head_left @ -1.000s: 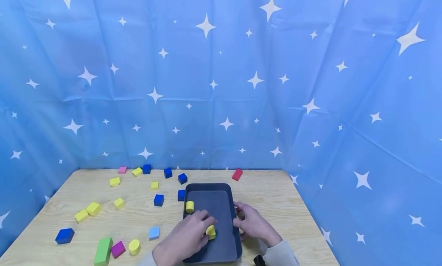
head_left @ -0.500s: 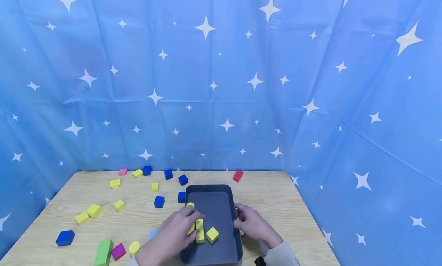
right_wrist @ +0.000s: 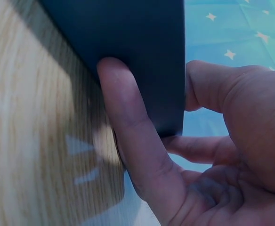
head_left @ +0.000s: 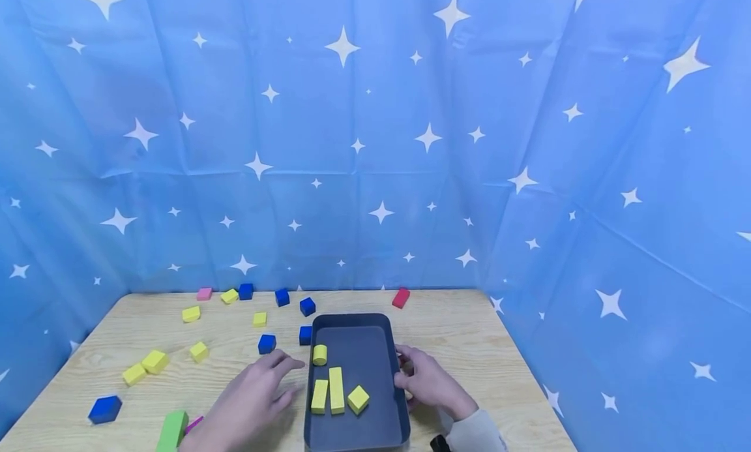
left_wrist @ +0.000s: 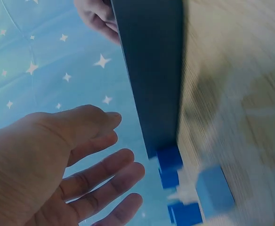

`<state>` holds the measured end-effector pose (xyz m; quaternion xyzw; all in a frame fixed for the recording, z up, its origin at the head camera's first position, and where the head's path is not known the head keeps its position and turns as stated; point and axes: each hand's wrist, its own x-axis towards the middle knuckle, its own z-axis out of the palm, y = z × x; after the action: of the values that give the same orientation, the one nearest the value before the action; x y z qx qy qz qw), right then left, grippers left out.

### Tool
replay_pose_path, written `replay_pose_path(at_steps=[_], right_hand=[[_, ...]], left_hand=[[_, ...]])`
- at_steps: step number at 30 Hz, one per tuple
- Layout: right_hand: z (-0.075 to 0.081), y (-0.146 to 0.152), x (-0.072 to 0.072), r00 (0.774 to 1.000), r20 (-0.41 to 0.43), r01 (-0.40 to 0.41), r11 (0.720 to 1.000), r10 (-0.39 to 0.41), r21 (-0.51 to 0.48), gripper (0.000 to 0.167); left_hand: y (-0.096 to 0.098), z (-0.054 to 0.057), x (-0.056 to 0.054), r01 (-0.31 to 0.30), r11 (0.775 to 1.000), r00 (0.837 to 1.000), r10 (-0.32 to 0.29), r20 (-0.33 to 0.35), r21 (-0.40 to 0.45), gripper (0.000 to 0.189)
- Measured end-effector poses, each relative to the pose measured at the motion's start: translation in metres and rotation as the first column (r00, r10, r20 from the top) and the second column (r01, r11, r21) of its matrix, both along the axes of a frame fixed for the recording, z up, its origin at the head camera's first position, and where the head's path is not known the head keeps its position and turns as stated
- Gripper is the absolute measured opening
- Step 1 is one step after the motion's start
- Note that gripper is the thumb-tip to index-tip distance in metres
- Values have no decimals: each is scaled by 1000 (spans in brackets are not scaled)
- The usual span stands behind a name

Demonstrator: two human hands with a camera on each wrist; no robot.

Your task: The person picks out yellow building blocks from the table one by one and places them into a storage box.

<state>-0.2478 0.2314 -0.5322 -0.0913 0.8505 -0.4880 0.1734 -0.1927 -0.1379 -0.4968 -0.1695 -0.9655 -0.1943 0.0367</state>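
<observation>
While the right hand (head_left: pixel 433 381) grips the right wall of the dark tray (head_left: pixel 369 361), thumb at the rim and one finger against the outside, the left hand (head_left: pixel 251 400) is just to the left of the tray and apart from it, its fingers released and loosely spread. The tray rests on the wooden tabletop (head_left: pixel 457 334) and contains four yellow pieces: a yellow cylinder (head_left: pixel 319 355) beside its left wall, a shorter yellow block (head_left: pixel 319 396) nearer the person along that wall, a longer yellow block (head_left: pixel 336 390) just to the right of that, and a yellow cube (head_left: pixel 358 400) turned at an angle, nearer the middle of the tray. Outside the tray, one blue cube (head_left: pixel 306 335) sits just beside its far left corner, with other blue cubes (head_left: pixel 266 344) farther left and beyond. Loose yellow blocks (head_left: pixel 155 361) and a pink block (head_left: pixel 204 293) lie to the left of the tray; a red block (head_left: pixel 401 299) lies past its far right corner. Well to its left are a large blue block (head_left: pixel 105 409), a green block (head_left: pixel 173 431) and a magenta block (head_left: pixel 193 424), partly hidden. The left wrist view also shows a light blue block (left_wrist: pixel 214 190) near the tray.
</observation>
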Motion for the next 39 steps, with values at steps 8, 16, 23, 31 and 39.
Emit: replay_pose_path(at_steps=[8, 16, 23, 31, 39], right_hand=[[0, -2, 2, 1000, 12, -5, 1000, 5, -15, 74], [4, -2, 2, 1000, -20, -5, 1000, 5, 3, 74], [3, -3, 1, 1000, -12, -4, 1000, 4, -10, 76], [1, -2, -2, 1000, -15, -9, 1000, 9, -3, 76], [2, 0, 1, 1000, -16, -12, 1000, 12, 7, 76]], left_hand=[[-31, -4, 2, -81, 995, 996, 83, 39, -54, 37], [-58, -9, 3, -93, 992, 987, 104, 125, -87, 47], [-76, -13, 8, -80, 994, 985, 91, 144, -78, 39], [-87, -19, 14, -65, 998, 969, 64, 238, -7, 38], [-91, -24, 15, -22, 997, 932, -8, 362, 78, 27]])
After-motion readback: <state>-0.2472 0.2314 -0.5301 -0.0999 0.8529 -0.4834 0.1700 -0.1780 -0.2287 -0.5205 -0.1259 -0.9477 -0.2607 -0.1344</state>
